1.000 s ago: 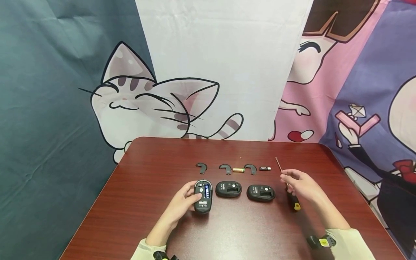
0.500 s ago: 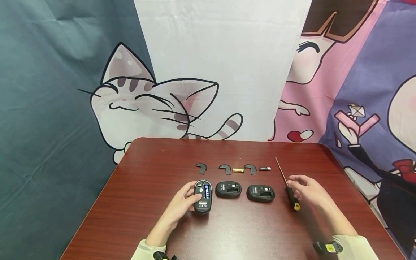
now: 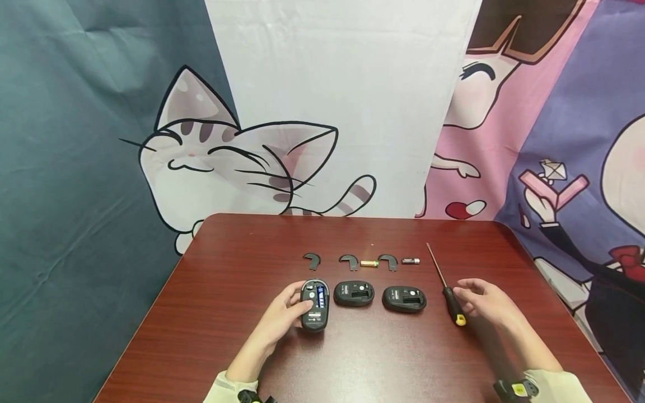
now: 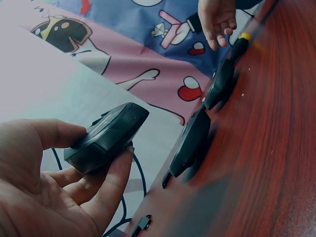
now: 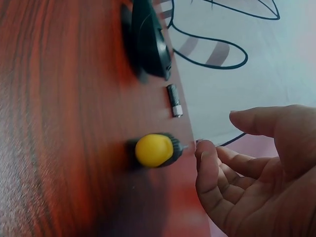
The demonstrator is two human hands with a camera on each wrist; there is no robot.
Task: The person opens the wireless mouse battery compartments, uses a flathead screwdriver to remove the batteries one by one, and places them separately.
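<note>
My left hand (image 3: 282,313) grips a black computer mouse (image 3: 314,319) by its sides, underside up, thumb on top. A blue battery (image 3: 321,296) shows in its bay. In the left wrist view the held mouse (image 4: 111,136) is clear of the table. My right hand (image 3: 489,305) hovers just right of a screwdriver (image 3: 453,305) with a black and yellow handle, its fingers loosely bent and holding nothing. The right wrist view shows a gap between thumb and fingers, beside the screwdriver's yellow handle end (image 5: 154,150).
Two more mice (image 3: 354,293) (image 3: 404,299) lie upside down with open battery bays. Behind them are several curved black covers (image 3: 313,261), a gold-and-green battery (image 3: 369,263) and a dark battery (image 3: 410,261). The red-brown table (image 3: 242,252) ends at a printed cloth backdrop (image 3: 347,101).
My right hand has drawn away from the screwdriver, moving right and toward me, and the screwdriver now lies on the table uncovered. The left hand and its mouse have stayed still.
</note>
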